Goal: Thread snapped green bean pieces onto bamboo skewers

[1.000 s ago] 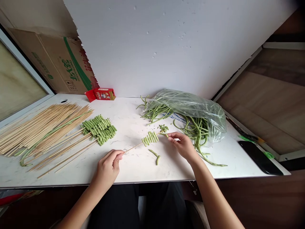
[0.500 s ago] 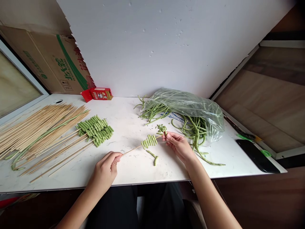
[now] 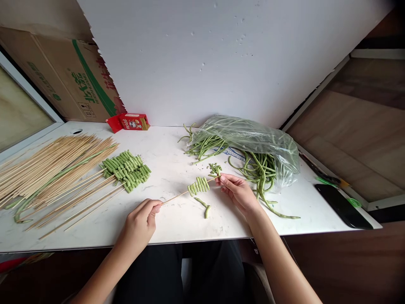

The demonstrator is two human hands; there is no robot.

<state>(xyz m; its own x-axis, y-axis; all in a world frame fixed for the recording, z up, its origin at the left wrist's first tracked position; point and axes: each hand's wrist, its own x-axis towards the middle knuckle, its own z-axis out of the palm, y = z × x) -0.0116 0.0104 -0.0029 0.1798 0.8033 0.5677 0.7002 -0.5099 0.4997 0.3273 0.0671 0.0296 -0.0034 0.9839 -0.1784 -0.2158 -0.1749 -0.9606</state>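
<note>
My left hand (image 3: 141, 220) is closed on the blunt end of a thin bamboo skewer (image 3: 174, 197). Several short green bean pieces (image 3: 198, 186) are threaded crosswise along its far half. At the skewer's other end, my right hand (image 3: 236, 189) pinches a small piece of green bean against the tip; the fingers partly hide it. Just below the skewer, two loose bean pieces (image 3: 202, 203) lie on the white tabletop (image 3: 177, 230). Beyond my right fingertips sits a small heap of bean trimmings (image 3: 215, 168).
Loaded bean skewers (image 3: 126, 169) are stacked at left beside many bare skewers (image 3: 53, 169). A clear plastic bag (image 3: 249, 128) of long green beans (image 3: 264, 169) lies back right. A black phone (image 3: 343, 205), a red box (image 3: 134, 122) and a carton (image 3: 63, 80) are around the edges.
Both hands hold nearly the same position, with the skewer between them. The view has shifted very slightly; the beans on the skewer look the same.
</note>
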